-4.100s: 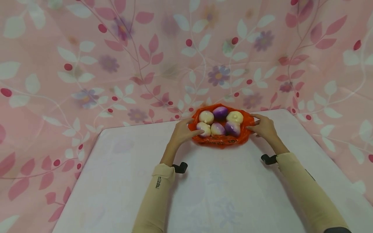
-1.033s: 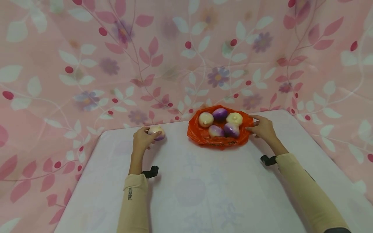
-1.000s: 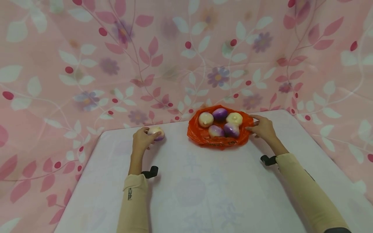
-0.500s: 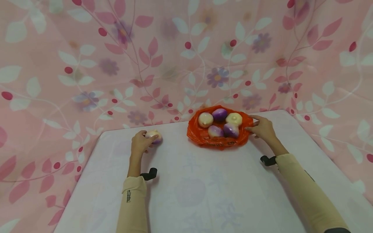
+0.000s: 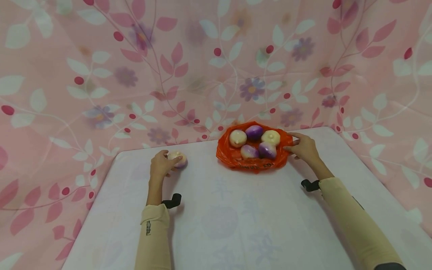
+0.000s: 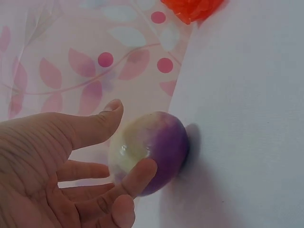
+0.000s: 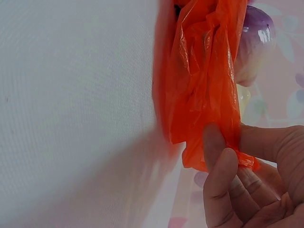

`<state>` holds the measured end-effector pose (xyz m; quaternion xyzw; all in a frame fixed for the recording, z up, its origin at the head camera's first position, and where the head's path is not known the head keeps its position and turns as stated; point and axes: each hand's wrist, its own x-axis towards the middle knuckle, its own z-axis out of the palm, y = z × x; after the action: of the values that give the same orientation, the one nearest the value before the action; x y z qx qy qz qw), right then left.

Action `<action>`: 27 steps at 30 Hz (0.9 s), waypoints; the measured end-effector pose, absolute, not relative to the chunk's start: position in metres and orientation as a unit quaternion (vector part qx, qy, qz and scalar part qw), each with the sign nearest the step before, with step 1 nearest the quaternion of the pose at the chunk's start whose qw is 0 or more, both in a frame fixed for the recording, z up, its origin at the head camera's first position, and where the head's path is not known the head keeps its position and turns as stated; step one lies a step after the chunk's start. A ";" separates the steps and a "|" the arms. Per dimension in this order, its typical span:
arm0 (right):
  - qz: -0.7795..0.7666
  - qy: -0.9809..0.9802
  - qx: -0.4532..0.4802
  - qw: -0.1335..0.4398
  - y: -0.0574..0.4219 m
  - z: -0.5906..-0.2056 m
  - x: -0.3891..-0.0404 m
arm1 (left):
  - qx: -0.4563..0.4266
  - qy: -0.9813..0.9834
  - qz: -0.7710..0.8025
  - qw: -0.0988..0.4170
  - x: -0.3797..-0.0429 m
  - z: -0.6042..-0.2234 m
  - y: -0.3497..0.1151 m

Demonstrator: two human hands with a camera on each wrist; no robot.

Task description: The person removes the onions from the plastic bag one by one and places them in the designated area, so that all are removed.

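Observation:
A glossy purple-and-cream onion rests on the table at the left. My left hand is right beside it with loosely spread fingers. In the left wrist view the thumb is raised off the onion, while one fingertip overlaps its side. My right hand pinches the edge of an orange-red plastic bag between thumb and fingers. The right wrist view shows the crumpled bag gathered at those fingertips. Several similar onions lie in the wide-mouthed bag.
The white-covered table reaches back to a pink floral cloth hanging behind it and at both sides. Black camera mounts stick out from the left wrist and the right wrist.
My left hand has carried one onion from the bag to the table's left side. During the last second it has shifted slightly nearer and let go. My right hand has stayed at the bag.

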<state>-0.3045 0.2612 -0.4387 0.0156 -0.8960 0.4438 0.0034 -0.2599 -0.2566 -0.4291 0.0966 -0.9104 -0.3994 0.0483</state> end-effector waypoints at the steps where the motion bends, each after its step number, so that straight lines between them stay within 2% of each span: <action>1: 0.445 -0.895 0.016 0.003 0.261 -0.438 -0.304 | 0.098 -0.910 -0.399 0.049 -0.259 -0.428 -0.256; 10: 0.440 -0.898 0.022 0.004 0.261 -0.439 -0.304 | 0.084 -0.908 -0.406 0.068 -0.256 -0.416 -0.254; 20: 0.444 -0.896 0.030 0.006 0.261 -0.438 -0.303 | 0.060 -0.882 -0.450 0.124 -0.261 -0.409 -0.233; 27: 0.442 -0.897 0.029 0.011 0.262 -0.439 -0.304 | 0.046 -0.883 -0.451 0.121 -0.266 -0.412 -0.210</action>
<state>-0.3038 0.2624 -0.4385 0.0286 -0.8966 0.4418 0.0112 -0.2656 -0.2101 -0.4116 0.0463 -0.8833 -0.4505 0.1212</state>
